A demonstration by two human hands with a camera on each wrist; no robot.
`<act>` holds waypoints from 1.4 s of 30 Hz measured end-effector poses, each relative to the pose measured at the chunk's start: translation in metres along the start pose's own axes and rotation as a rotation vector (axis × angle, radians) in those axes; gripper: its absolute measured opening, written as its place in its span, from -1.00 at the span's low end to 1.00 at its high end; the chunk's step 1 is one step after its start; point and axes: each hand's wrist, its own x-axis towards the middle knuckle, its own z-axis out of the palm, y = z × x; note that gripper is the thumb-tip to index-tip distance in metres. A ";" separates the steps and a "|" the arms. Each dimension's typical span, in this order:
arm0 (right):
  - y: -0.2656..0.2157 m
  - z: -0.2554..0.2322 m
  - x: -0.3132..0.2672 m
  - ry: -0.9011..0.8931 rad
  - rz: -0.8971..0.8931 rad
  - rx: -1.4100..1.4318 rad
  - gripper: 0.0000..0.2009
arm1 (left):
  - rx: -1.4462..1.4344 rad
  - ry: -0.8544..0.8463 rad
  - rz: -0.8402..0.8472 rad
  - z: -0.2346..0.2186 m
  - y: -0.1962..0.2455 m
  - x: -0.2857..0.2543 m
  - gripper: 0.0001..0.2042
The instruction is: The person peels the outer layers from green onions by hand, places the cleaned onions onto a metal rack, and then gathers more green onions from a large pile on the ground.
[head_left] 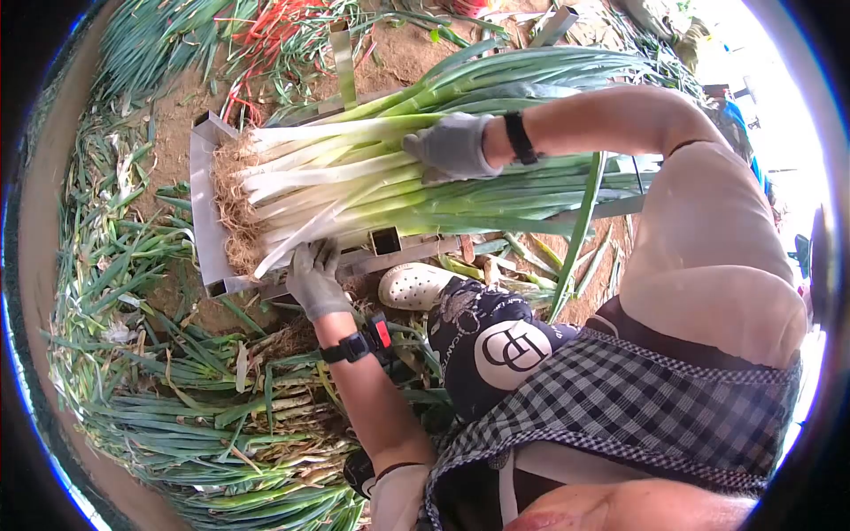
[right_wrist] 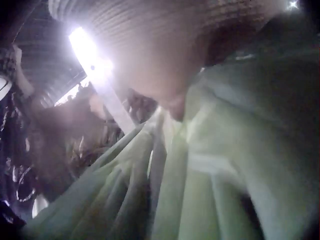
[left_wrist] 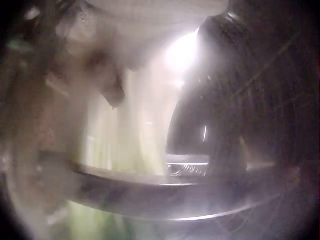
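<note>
A thick bundle of leeks lies in a metal frame, white stalks and brown roots to the left, green leaves to the right. My gloved right hand grips stalks on top of the bundle, where white turns green; its fingertips are hidden. In the right wrist view, green leaves spread from under that hand. At the near side, by the root end, my gloved left hand touches the lowest stalk with fairly straight fingers. The left wrist view is blurred, with a finger beside pale stalks.
The metal frame has an end plate at the roots and upright posts along its sides. More leeks lie in a heap at lower left. Red string is at the top. A shoe stands close to the frame.
</note>
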 end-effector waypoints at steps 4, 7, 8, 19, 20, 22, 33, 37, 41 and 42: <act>-0.009 -0.003 -0.010 -0.025 0.044 -0.068 -0.55 | 0.296 0.077 0.151 0.009 0.018 -0.007 -0.77; -0.015 0.009 -0.021 0.096 -0.016 -0.220 -0.52 | 0.302 0.040 0.228 0.013 0.022 0.007 -0.82; -0.021 0.013 -0.028 0.025 -0.062 -0.334 -0.50 | 0.380 0.073 0.252 0.015 0.023 0.013 -0.83; -0.031 0.040 0.032 0.027 -0.022 -0.314 -0.52 | 1.497 0.252 0.877 0.026 0.023 0.033 -0.75; -0.030 0.037 0.029 0.013 -0.060 -0.255 -0.52 | 1.355 0.161 1.220 0.031 0.016 0.037 -0.75; -0.032 0.022 0.023 -0.067 -0.109 -0.137 -0.51 | 1.313 -0.161 1.384 0.050 0.001 0.047 -0.76; 0.034 -0.004 0.045 0.128 -0.004 -0.348 -0.76 | 1.506 -0.117 1.477 0.047 -0.018 0.048 -0.78; 0.025 -0.025 0.034 0.008 0.128 -0.304 -0.65 | 1.611 -0.041 1.390 0.047 -0.019 0.044 -0.83; 0.021 -0.033 0.004 0.177 0.128 -0.142 -0.63 | 1.547 -0.073 1.385 0.043 -0.019 0.044 -0.77; 0.014 -0.029 -0.002 0.104 0.128 -0.147 -0.63 | 1.515 -0.092 1.392 0.042 -0.020 0.045 -0.75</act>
